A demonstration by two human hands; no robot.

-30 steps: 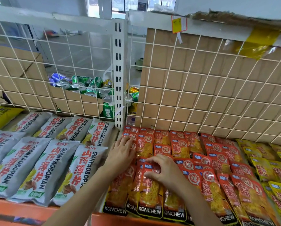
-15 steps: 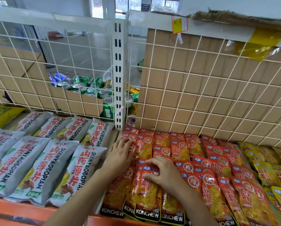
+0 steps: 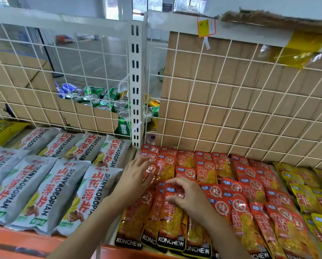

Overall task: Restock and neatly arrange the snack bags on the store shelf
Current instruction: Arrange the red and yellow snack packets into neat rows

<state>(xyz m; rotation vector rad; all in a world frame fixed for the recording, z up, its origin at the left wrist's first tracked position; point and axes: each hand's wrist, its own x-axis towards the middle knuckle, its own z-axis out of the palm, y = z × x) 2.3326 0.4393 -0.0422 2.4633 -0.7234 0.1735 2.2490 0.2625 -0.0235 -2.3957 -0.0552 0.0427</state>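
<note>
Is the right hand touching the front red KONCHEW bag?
Touching: head view shows the right hand pinching the top edge of the red KONCHEW bag.

Red-orange snack bags (image 3: pixel 208 171), black bottom band; grey bags (image 3: pixel 49 193), red lettering; yellow bags (image 3: pixel 306 186); white wire grid (image 3: pixel 231 101).

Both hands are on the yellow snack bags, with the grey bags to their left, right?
No. The head view shows the left hand and the right hand on the red KONCHEW bags; the yellow bags lie farther right, untouched. The grey bags are to their left, as you said.
</note>
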